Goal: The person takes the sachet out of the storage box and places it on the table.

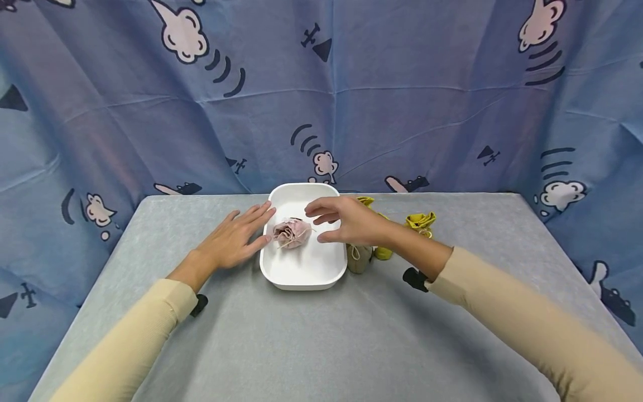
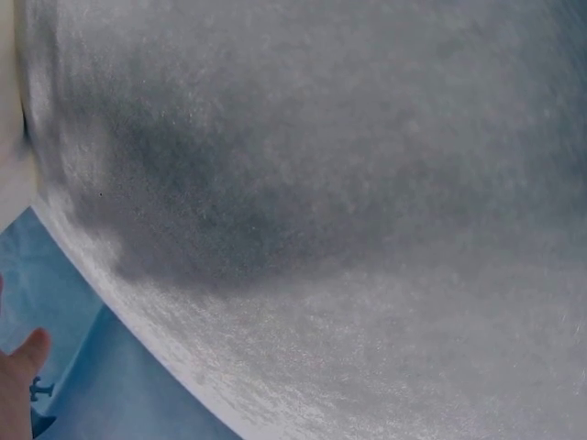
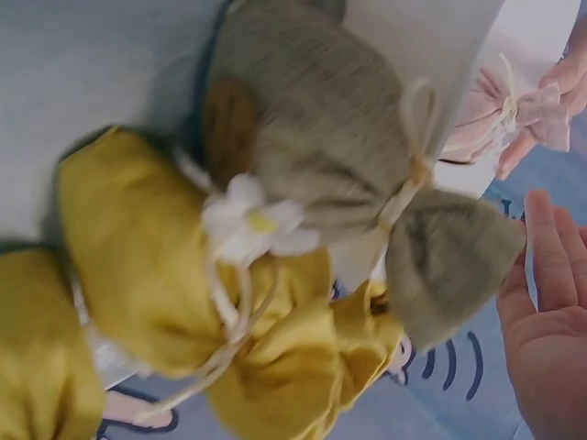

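Observation:
A pink drawstring pouch [image 1: 292,233] lies in the left half of a white tray [image 1: 301,279]. My left hand [image 1: 240,237] has its fingers straight, the tips at the tray's left rim. Over the tray's right side hovers my right hand [image 1: 346,220], fingers loosely bent and holding nothing, apart from the pink pouch. Just right of the tray stands a grey-green pouch [image 1: 359,259], partly behind the right hand; the right wrist view shows its cream cord. Beside it is a yellow pouch [image 3: 138,257] with a white flower [image 3: 252,225] near its cord.
Another yellow pouch [image 1: 422,221] stands farther right, partly hidden by the right forearm. A grey cloth-covered table [image 1: 281,346] carries everything. Behind it hangs a blue patterned curtain [image 1: 392,111]. The left wrist view shows mostly the table surface.

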`<state>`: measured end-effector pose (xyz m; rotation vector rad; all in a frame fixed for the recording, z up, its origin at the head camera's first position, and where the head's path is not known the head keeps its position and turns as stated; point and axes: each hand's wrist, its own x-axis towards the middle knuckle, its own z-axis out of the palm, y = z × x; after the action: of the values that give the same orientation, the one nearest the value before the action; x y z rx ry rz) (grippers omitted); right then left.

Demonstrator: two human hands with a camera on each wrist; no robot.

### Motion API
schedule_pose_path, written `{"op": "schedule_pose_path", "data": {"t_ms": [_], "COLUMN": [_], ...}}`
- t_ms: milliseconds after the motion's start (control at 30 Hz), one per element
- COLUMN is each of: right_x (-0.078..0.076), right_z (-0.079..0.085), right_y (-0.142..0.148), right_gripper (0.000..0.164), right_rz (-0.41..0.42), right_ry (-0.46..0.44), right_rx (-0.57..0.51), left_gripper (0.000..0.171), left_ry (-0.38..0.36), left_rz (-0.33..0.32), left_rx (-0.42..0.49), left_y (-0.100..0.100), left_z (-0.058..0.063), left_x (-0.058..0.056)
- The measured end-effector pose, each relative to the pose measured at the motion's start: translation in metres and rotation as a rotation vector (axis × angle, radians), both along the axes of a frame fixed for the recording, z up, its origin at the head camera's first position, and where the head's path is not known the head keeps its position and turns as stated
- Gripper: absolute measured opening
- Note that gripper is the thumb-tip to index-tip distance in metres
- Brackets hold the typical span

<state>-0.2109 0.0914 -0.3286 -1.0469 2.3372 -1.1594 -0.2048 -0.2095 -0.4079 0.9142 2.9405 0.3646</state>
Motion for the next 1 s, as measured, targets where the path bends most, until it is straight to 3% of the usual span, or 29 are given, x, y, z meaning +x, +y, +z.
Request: {"op": "schedule_pose_path", "data": {"t_ms": [367, 1000], "right_x": [-0.003, -0.009], "right_z": [-0.017, -0.032], "right_y": [-0.025, -0.059], "right_gripper": [0.052, 0.053], "right_rz": [0.033, 0.061], "right_ry": [0.007, 0.111], "right_rx": [-0.023, 0.037], "left_gripper": [0.067, 0.067], "left_ry": [-0.006, 0.004], "left_rz": [0.003, -0.002], "left_rx": [0.000, 0.006], "left_y": [0.000, -0.002], "left_z": [0.000, -0.002], "left_x": [0.000, -0.001]}}
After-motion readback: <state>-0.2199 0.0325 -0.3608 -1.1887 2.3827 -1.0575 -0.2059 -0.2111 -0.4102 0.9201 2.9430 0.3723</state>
